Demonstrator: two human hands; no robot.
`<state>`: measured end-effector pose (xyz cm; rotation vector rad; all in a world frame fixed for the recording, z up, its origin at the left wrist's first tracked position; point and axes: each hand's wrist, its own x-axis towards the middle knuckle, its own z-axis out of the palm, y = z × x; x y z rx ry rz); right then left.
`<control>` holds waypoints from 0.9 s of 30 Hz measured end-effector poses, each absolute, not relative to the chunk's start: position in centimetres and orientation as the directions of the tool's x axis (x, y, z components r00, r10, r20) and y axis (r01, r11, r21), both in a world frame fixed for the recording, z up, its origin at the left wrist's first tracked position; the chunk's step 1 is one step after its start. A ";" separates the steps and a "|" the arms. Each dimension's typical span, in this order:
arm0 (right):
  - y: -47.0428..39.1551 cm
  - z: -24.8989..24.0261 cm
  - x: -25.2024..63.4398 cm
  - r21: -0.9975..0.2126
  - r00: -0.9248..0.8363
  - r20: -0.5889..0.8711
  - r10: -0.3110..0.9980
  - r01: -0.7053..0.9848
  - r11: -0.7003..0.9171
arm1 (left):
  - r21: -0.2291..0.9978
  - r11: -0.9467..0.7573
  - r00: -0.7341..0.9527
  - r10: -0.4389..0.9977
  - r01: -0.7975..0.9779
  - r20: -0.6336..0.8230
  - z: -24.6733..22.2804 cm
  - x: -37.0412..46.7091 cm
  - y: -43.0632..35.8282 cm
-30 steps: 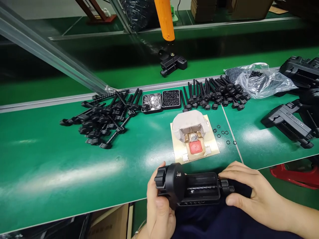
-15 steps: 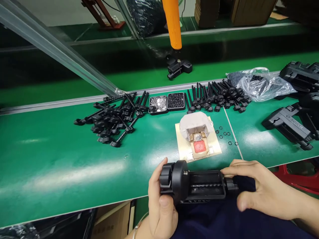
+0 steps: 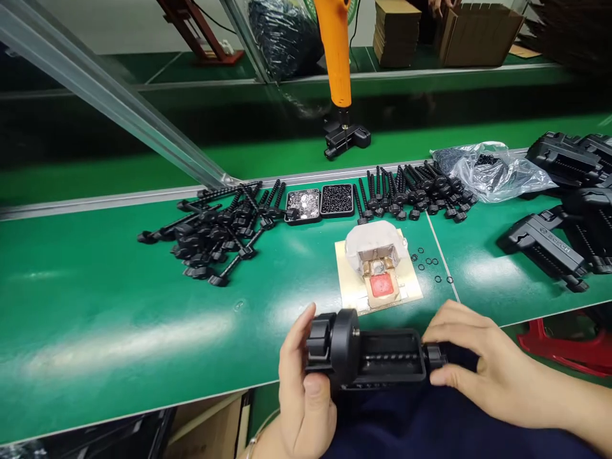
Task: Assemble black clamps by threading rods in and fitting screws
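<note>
Over the bench's front edge is a black plastic clamp [image 3: 389, 357], with a ridged knob [image 3: 318, 338] on a round disc at its left end. A threaded screw [image 3: 389, 358] lies along its open frame. My left hand [image 3: 306, 389] is closed around the left end, thumb in front and fingers behind. At the other end, my right hand [image 3: 482, 363] pinches a small black knob [image 3: 434, 357] between thumb and fingers. Behind the clamp, a white block fixture [image 3: 375, 245] with a red pad [image 3: 382, 285] sits on a yellowish plate.
Black knobbed screws lie in a left pile [image 3: 205, 236] and a right pile [image 3: 421, 185]. Between them are a tray of metal pieces [image 3: 303, 204] and a tray of black pieces [image 3: 337, 199]. An orange power screwdriver [image 3: 337, 64] hangs above another clamp [image 3: 347, 138]. More clamps [image 3: 545, 242] lie right.
My right thumb has moved up onto the small knob, closing the pinch. The clamp has shifted slightly left. The view has tilted up a little, showing more of the far boxes.
</note>
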<state>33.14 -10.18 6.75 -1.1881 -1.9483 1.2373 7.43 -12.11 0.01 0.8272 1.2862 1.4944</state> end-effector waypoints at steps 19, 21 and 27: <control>-10.1 5.5 32.0 -0.743 -0.391 0.323 0.862 0.460 0.486 | 0.987 -0.133 -0.130 0.981 0.093 0.145 0.1 6.0 -11.5; -9.9 5.4 31.4 -0.642 -0.390 0.474 0.789 0.460 0.613 | 0.952 -0.215 -0.077 0.969 0.218 0.236 0.7 6.2 -11.4; -9.1 6.8 32.4 -0.603 -0.374 0.494 0.785 0.503 0.619 | 0.980 -0.166 -0.153 0.972 0.105 0.181 3.1 7.4 -11.0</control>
